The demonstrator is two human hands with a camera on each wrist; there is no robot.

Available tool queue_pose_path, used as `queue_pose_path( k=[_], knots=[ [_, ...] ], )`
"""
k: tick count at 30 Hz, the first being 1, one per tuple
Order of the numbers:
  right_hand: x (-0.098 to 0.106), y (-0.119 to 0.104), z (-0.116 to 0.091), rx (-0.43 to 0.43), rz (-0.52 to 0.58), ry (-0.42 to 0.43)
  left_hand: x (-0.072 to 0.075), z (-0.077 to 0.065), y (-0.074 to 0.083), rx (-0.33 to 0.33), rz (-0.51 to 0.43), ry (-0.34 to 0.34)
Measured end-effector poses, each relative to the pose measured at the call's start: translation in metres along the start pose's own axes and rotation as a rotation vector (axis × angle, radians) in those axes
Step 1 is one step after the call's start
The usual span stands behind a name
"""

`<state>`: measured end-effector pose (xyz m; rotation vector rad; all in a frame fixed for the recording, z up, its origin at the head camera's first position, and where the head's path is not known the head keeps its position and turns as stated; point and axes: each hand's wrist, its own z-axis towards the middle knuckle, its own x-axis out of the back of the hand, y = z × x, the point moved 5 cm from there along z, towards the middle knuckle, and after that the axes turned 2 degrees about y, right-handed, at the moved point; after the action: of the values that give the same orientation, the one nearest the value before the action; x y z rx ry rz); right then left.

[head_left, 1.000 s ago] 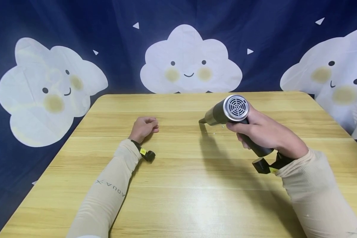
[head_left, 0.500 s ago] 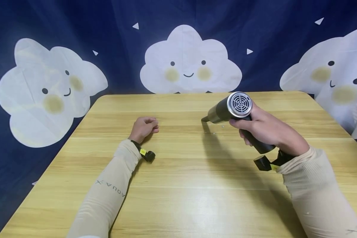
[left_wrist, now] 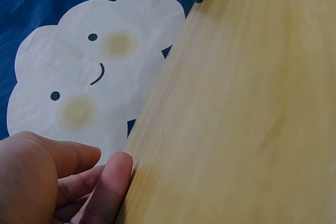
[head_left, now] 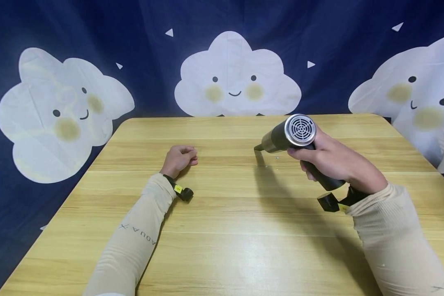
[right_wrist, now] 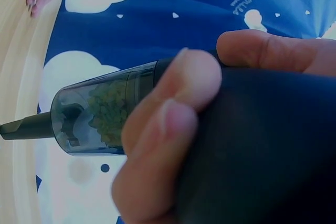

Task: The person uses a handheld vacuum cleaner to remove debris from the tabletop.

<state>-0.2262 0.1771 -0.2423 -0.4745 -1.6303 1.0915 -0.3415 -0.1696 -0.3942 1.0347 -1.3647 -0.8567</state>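
My right hand (head_left: 336, 160) grips the handle of a black handheld vacuum cleaner (head_left: 276, 139), its fingers wrapped round it. The round silver vent (head_left: 301, 129) faces up and back. The tapered nozzle (head_left: 259, 147) points left and down, close over the table. Through the clear dust cup (right_wrist: 68, 111) in the right wrist view, greenish pieces show. Several tiny pale bits (head_left: 277, 158) lie on the wood just below the nozzle. Off to the left, my left hand (head_left: 178, 159) rests on the table with fingers loosely curled and nothing in them.
The pale wooden table (head_left: 214, 230) spreads below both arms. Behind it hangs a dark blue curtain (head_left: 148, 49) printed with white smiling clouds. Each wrist wears a black strap carrying a small camera (head_left: 186, 194). The vacuum's shadow falls toward the front right.
My right hand has moved the vacuum cleaner slightly right and a little up in view, most of it in the first half second. The left hand stays put.
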Motion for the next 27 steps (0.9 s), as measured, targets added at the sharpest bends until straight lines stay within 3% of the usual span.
queue_pose_path(
  k=[27],
  knots=[
    [0.015, 0.012, 0.004, -0.033, 0.038, 0.008, 0.0, -0.001, 0.002, 0.012, 0.017, 0.003]
  ],
)
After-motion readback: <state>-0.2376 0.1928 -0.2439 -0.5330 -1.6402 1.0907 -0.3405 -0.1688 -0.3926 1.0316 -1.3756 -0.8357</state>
